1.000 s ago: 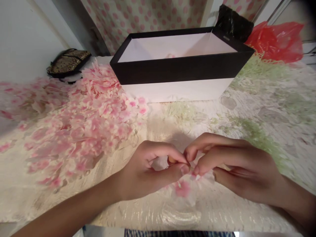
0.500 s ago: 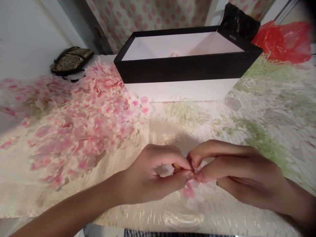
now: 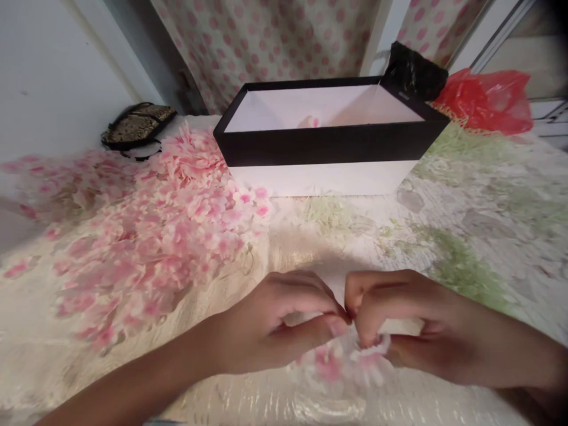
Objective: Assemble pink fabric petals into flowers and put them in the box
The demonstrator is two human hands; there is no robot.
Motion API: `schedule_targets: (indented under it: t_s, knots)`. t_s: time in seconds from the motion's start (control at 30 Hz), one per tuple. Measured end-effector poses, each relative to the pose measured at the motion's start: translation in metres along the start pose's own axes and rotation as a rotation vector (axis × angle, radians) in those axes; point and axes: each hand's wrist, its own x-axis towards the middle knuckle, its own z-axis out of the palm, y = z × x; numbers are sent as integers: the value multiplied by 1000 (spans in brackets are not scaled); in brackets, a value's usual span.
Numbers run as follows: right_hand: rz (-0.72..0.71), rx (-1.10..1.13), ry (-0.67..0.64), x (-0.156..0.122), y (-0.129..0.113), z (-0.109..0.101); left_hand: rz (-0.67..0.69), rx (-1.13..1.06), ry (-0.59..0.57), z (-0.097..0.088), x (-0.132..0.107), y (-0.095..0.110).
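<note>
Head view: left hand [image 3: 270, 322] and right hand [image 3: 412, 325] pinch a crumpled pink-and-white artificial blossom [image 3: 344, 361] between their fingertips.

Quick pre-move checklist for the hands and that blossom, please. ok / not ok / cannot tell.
1. Grip: fingers of the left hand and right hand pinched together on the pale pink artificial blossom: ok.
2. Pinch point: hidden by the fingers: cannot tell.
3. Blossom clear of the glossy table cover: cannot tell.
4. Black-rimmed white box upright, top open: ok.
5. Loose blossom pile apart from both hands: ok.
6. Box contents: one pink piece shows inside; the front wall hides the rest: cannot tell.
</note>
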Motion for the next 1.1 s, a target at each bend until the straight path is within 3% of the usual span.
schedule_targets:
  t_s: [0.07, 0.1, 0.13, 0.23, 0.27, 0.33, 0.43, 0.6, 0.7, 0.83, 0.9, 1.1]
  knots:
    - [124, 133, -203, -4, -1, -11, -6, 19, 145, -5, -1, 2]
    - [132, 249, -231, -5, -1, -17, -17, 15, 232, -8, -2, 3]
    - [86, 398, -143, -5, 0, -22, -37, 5, 310, -10, -2, 3]
    - [-92, 689, 425, 0, 3, -33, -102, -67, 493, -15, -2, 0]
    - [-94, 697, 531, 2, 4, -36, -118, -104, 539, -16, -2, -2]
    - [-65, 638, 561, 4, 6, -37, -143, -171, 600, -16, 0, -5]
    - [-50, 497, 522, 3, 9, -35, -174, -214, 617, -14, 2, -8]
    - [-22, 277, 644, 5, 16, -32, -191, -239, 573, -9, 4, -8]
    - [3, -82, 679, 10, 27, -32, -209, -202, 560, -9, 5, -8]
    - [128, -511, 527, 16, 45, -28, -229, -177, 539, -10, 7, -10]
    - [161, -556, 516, 19, 51, -26, -236, -171, 533, -10, 7, -11]
    - [152, -402, 715, 20, 43, -31, -225, -180, 509, -9, 7, -12]
